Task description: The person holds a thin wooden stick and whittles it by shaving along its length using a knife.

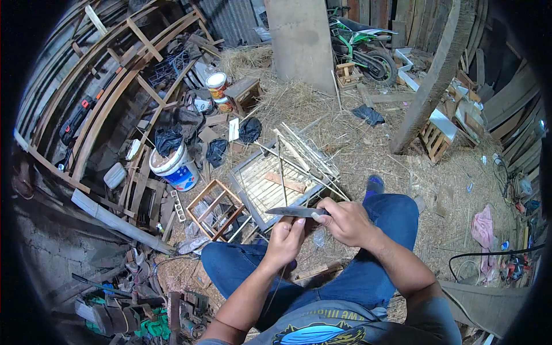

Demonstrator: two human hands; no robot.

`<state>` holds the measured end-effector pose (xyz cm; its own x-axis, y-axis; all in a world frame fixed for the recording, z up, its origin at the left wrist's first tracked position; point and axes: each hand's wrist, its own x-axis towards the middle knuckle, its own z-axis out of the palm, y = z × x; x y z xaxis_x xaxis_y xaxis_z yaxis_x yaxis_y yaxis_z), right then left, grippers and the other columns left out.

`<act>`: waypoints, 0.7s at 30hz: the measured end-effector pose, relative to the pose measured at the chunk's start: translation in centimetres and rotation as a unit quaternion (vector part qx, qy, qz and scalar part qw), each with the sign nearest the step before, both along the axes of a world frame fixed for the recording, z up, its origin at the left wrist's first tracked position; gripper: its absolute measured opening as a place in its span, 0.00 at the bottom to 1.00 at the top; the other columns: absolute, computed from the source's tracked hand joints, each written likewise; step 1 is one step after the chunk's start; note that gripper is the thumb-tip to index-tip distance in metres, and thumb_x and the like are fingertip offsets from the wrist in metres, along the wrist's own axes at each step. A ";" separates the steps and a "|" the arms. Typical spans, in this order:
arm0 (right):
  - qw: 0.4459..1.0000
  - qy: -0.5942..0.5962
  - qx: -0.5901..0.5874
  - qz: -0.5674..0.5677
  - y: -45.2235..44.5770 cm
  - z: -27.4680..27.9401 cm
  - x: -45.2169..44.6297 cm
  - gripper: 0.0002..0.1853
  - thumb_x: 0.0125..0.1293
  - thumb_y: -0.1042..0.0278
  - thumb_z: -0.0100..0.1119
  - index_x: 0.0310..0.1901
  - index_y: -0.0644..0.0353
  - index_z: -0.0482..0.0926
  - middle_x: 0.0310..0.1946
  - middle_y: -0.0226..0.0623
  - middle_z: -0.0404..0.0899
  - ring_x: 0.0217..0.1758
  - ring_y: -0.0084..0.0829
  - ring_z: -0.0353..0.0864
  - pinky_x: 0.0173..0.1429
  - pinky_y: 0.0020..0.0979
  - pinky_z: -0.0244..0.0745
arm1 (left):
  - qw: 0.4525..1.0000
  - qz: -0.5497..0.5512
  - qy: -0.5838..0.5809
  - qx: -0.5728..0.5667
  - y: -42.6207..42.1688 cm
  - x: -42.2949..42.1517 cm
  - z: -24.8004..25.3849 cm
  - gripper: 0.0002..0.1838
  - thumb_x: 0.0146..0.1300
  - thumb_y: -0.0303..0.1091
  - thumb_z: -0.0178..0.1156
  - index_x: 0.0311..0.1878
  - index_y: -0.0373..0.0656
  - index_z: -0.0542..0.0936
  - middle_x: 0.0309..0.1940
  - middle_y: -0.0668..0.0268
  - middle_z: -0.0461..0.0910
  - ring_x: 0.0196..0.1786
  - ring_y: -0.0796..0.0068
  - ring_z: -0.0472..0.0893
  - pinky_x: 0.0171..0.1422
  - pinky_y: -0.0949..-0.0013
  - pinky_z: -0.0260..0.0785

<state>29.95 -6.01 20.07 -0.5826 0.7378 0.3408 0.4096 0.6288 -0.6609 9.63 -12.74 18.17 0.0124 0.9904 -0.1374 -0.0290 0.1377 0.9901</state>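
My right hand (346, 223) is wrapped round the handle of a knife (290, 212), its dark blade pointing left across the front of my left hand. My left hand (286, 240) is closed in a pinch on a thin strip (282, 169), which looks like split bamboo. The strip runs away from me past the blade, and a thin length trails below the hand towards my lap. Where blade and strip meet is partly hidden by my fingers. Beyond the hands lies a framed slatted panel (261, 181) with a flat piece of wood (286, 182) and several thin strips (305, 152) on it.
A small wooden frame (215, 210) stands left of the panel, near a white-and-blue bucket (175, 167) with a black bag. A leaning post (428, 80) rises at the right. Farther back are paint pails (217, 86), a board (300, 43) and a green motorbike (368, 49). Straw covers the floor.
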 end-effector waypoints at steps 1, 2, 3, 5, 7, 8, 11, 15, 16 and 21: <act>1.000 0.002 0.006 -0.003 0.1 0.3 0.0 0.17 0.77 0.50 0.54 0.46 0.57 0.77 0.24 0.45 0.80 0.28 0.51 0.83 0.31 0.47 0.74 | 1.000 0.001 0.000 0.001 0.2 0.2 0.6 0.15 0.81 0.37 0.52 0.37 0.39 0.77 0.16 0.73 0.71 0.15 0.84 0.65 0.19 0.73 0.56; 1.000 0.003 0.011 -0.007 0.2 0.4 0.0 0.17 0.77 0.49 0.54 0.46 0.57 0.77 0.23 0.44 0.80 0.28 0.51 0.83 0.30 0.47 0.73 | 1.000 0.007 -0.014 0.003 0.2 0.6 1.2 0.14 0.80 0.36 0.52 0.37 0.39 0.77 0.17 0.72 0.72 0.16 0.84 0.66 0.20 0.73 0.56; 1.000 0.003 0.011 -0.007 0.3 0.4 0.0 0.17 0.77 0.49 0.54 0.46 0.57 0.77 0.23 0.44 0.80 0.28 0.51 0.83 0.30 0.47 0.73 | 1.000 0.012 -0.028 0.004 0.3 0.9 1.7 0.13 0.80 0.34 0.52 0.38 0.39 0.76 0.18 0.72 0.73 0.16 0.83 0.67 0.20 0.73 0.57; 1.000 -0.009 0.022 -0.007 0.4 0.5 0.0 0.17 0.77 0.49 0.54 0.44 0.56 0.77 0.23 0.44 0.80 0.28 0.50 0.83 0.30 0.47 0.73 | 0.999 0.009 -0.013 0.031 0.5 0.8 1.1 0.11 0.79 0.33 0.52 0.38 0.38 0.77 0.18 0.72 0.74 0.17 0.83 0.67 0.20 0.73 0.57; 1.000 -0.018 0.015 -0.010 0.3 0.9 0.0 0.17 0.77 0.49 0.54 0.42 0.57 0.76 0.24 0.44 0.81 0.28 0.51 0.83 0.30 0.48 0.74 | 0.998 0.007 0.002 0.060 0.7 0.7 0.8 0.10 0.78 0.31 0.52 0.39 0.37 0.78 0.19 0.71 0.74 0.17 0.83 0.68 0.21 0.73 0.58; 1.000 -0.027 0.008 -0.011 0.3 1.1 0.0 0.17 0.76 0.50 0.55 0.40 0.58 0.74 0.25 0.45 0.82 0.28 0.52 0.84 0.30 0.49 0.75 | 0.998 0.014 -0.007 0.062 0.7 0.7 0.7 0.10 0.77 0.30 0.53 0.39 0.36 0.80 0.20 0.71 0.75 0.18 0.84 0.69 0.22 0.74 0.58; 0.999 -0.030 0.015 -0.023 0.2 1.3 -0.2 0.17 0.76 0.50 0.55 0.38 0.58 0.73 0.24 0.44 0.82 0.28 0.51 0.84 0.29 0.49 0.75 | 0.997 0.040 -0.008 0.059 0.7 1.1 1.7 0.10 0.75 0.28 0.56 0.38 0.35 0.83 0.21 0.70 0.78 0.20 0.85 0.71 0.24 0.75 0.59; 0.999 -0.030 0.021 -0.032 -0.1 1.5 -0.6 0.16 0.76 0.51 0.55 0.38 0.57 0.74 0.24 0.43 0.81 0.27 0.51 0.84 0.29 0.49 0.75 | 0.993 0.074 0.004 0.089 0.8 1.2 1.6 0.10 0.72 0.26 0.60 0.33 0.34 0.85 0.23 0.71 0.80 0.22 0.86 0.72 0.24 0.76 0.59; 0.999 -0.024 0.033 -0.033 -0.2 1.4 -0.7 0.16 0.75 0.51 0.56 0.39 0.56 0.74 0.23 0.42 0.81 0.27 0.50 0.84 0.29 0.49 0.75 | 0.993 0.074 0.004 0.089 0.8 1.3 1.6 0.10 0.72 0.26 0.60 0.33 0.34 0.85 0.23 0.71 0.80 0.22 0.86 0.72 0.24 0.76 0.59; 0.998 -0.031 0.051 -0.037 -0.3 1.5 -0.7 0.15 0.73 0.52 0.58 0.38 0.55 0.74 0.23 0.40 0.81 0.27 0.47 0.84 0.27 0.46 0.75 | 0.995 0.049 0.002 0.090 0.5 1.1 1.7 0.07 0.71 0.25 0.60 0.35 0.35 0.84 0.22 0.71 0.79 0.20 0.86 0.70 0.21 0.75 0.55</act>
<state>29.29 -6.36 21.52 -0.5503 0.7424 0.3822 0.4947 0.6586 -0.5670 10.68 -12.27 19.83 -0.0854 0.9955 0.0420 -0.0288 -0.0446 0.9986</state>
